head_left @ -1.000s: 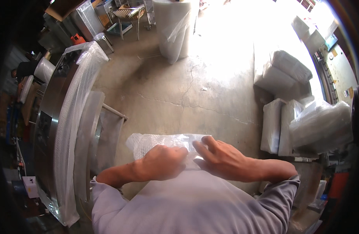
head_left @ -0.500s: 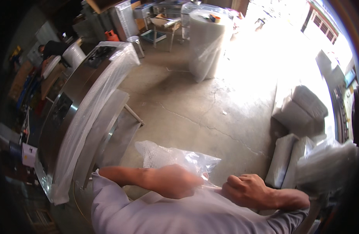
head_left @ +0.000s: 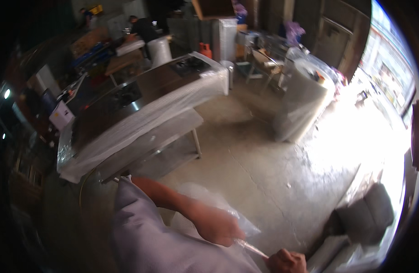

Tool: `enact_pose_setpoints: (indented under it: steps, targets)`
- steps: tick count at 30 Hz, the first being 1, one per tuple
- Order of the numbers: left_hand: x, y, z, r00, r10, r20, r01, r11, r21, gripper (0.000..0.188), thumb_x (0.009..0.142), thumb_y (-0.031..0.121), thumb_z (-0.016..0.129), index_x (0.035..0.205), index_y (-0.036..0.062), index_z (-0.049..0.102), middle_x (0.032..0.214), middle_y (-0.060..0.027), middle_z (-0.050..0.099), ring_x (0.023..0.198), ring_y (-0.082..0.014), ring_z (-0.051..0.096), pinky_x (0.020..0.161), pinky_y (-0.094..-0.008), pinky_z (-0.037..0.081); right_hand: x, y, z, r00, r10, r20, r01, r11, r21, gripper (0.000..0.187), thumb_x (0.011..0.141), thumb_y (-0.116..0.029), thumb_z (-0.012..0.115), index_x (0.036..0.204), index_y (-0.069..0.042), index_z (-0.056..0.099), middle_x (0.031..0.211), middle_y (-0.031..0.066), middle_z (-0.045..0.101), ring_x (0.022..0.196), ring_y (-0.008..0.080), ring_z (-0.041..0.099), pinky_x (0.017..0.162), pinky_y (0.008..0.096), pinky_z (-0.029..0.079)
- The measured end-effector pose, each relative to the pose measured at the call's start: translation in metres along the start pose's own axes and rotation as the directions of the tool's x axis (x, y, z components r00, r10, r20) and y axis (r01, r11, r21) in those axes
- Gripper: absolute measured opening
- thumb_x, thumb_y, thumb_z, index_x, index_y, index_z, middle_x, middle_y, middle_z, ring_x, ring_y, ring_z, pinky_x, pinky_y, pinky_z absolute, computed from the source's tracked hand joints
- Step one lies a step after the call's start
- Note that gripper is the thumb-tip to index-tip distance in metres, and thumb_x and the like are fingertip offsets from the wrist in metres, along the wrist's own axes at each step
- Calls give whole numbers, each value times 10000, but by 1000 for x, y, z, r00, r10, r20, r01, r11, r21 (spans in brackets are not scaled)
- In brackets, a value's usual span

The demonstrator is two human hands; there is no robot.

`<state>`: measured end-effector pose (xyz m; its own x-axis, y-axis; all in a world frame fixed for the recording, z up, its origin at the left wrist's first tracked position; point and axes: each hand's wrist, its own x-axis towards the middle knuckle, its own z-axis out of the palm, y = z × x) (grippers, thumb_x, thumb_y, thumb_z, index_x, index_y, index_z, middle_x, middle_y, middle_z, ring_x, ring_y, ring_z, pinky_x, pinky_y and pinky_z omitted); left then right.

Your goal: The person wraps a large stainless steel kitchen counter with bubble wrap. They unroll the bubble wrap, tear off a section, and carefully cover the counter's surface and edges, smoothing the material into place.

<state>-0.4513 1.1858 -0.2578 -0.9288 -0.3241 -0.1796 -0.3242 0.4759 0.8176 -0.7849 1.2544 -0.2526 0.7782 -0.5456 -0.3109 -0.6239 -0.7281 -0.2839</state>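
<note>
My left hand [head_left: 221,227] is closed on a twisted strip of clear plastic wrap [head_left: 251,247], low in the middle of the view. The strip runs taut and slanting down to my right hand [head_left: 287,261], whose curled fingers grip its other end near the bottom edge. A sheet of bubble wrap [head_left: 198,191] hangs behind my left forearm and shows past my left hand. Whether strip and sheet are one piece is hidden. Both hands are slightly blurred.
A long metal stove counter [head_left: 146,79] edged in bubble wrap stands at left. Beyond the floor is a tall bubble wrap roll [head_left: 305,100]. Wrapped bundles [head_left: 366,214] lie at lower right. A person [head_left: 146,29] bends over a far table; an orange gas cylinder [head_left: 205,50] is behind the counter.
My view has swung left and up, so the counter and roll sit farther right. My hands are lower in view and wider apart, with the plastic drawn into a strip between them.
</note>
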Motion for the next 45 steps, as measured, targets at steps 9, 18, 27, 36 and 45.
enact_pose_setpoints:
  steps: [9,18,27,36,45]
  targets:
    - [-10,18,-11,998,-57,36,59,995,-77,278,935,205,503,910,-67,552,907,-314,606,906,-465,594,823,-513,455,1,29,3,995,-99,7,99,995,-33,269,966,-248,657,1184,-90,651,1169,65,641,999,256,648,774,366,585]
    - [-7,25,2,994,-108,12,108,978,-177,269,932,195,517,970,-67,566,926,-292,612,906,-421,596,824,-473,454,-9,58,14,979,-200,-37,197,978,-70,266,1015,-253,592,1224,-104,661,1273,71,630,984,247,675,737,329,612]
    - [53,11,28,895,-275,-350,256,961,-102,268,835,149,620,1046,-15,633,696,-239,622,698,-393,658,674,-437,503,45,95,19,794,-282,-538,301,952,-54,73,812,-121,744,846,-94,685,762,26,540,646,184,556,525,330,501]
    - [90,-39,89,670,-527,-522,395,849,-350,252,834,132,640,1056,16,667,726,-210,640,650,-359,648,621,-423,503,91,159,70,709,230,-666,688,-22,725,448,918,-250,721,1279,-2,622,1277,182,623,1214,366,612,1034,442,505]
    - [81,-45,106,564,-625,-540,410,779,-474,275,861,130,612,1092,-8,668,683,-72,636,574,-95,581,553,-293,460,126,147,127,752,525,-398,646,-708,287,746,985,-528,489,1540,-44,368,1487,374,382,1402,527,365,1191,553,320]
